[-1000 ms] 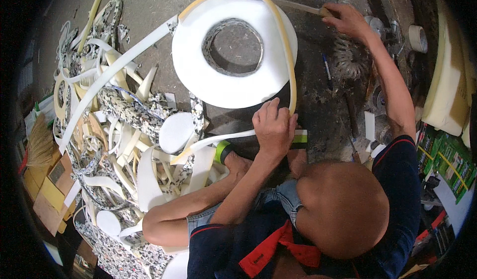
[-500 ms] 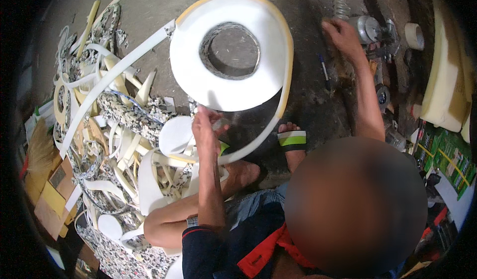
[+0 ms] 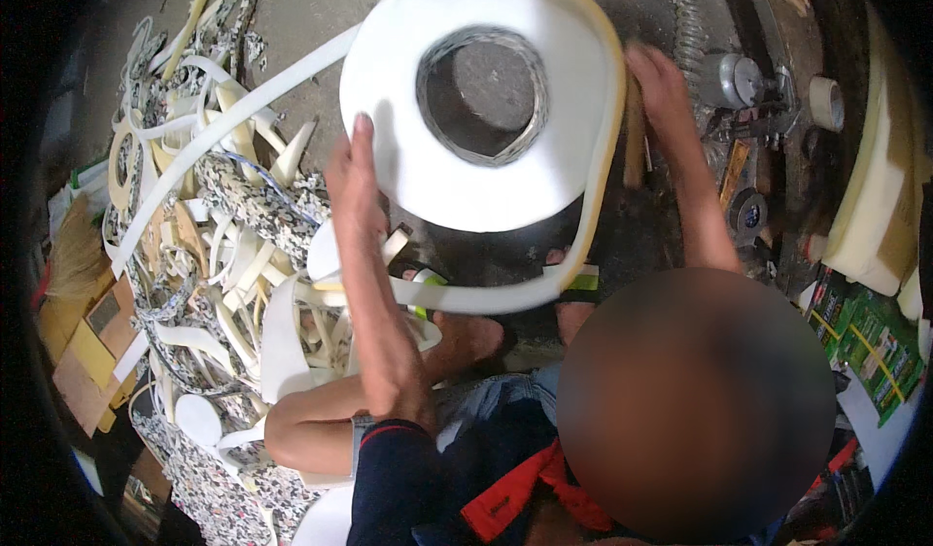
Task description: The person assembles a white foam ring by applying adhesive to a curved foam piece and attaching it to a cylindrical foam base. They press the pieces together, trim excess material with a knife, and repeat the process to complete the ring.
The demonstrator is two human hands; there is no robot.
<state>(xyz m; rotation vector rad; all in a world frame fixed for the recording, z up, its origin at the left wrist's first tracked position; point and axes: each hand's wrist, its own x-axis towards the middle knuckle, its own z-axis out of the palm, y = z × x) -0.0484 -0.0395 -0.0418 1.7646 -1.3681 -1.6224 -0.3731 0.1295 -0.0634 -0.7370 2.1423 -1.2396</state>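
Note:
A large white foam ring [image 3: 389, 148] with a round hole is raised between my hands. Speckled material lines its hole. Around its right rim runs a foam strip [image 3: 601, 177], yellowish along the edge; the lower part hangs in a loop above my feet. A long pale tail of strip [image 3: 233, 117] leads off to the left from the ring's upper side. My left hand [image 3: 355, 177] is at the ring's left rim, thumb side up, its other fingers partly hidden. At the right rim, my right hand [image 3: 661, 89] presses its fingertips against the strip edge, slightly blurred.
Foam offcuts [image 3: 219, 284] and speckled scraps heap on the left, beside a broom head [image 3: 78, 245] and cardboard [image 3: 92, 381]. On the right lie a coiled hose [image 3: 688, 21], a metal device [image 3: 729, 82], tape rolls [image 3: 748, 214] and a large yellowish foam block [image 3: 865, 177].
The foam ring has come up closer and shifted right, meeting my right hand. My left hand has moved up and left from below the ring to its left rim. The strip loop moved along.

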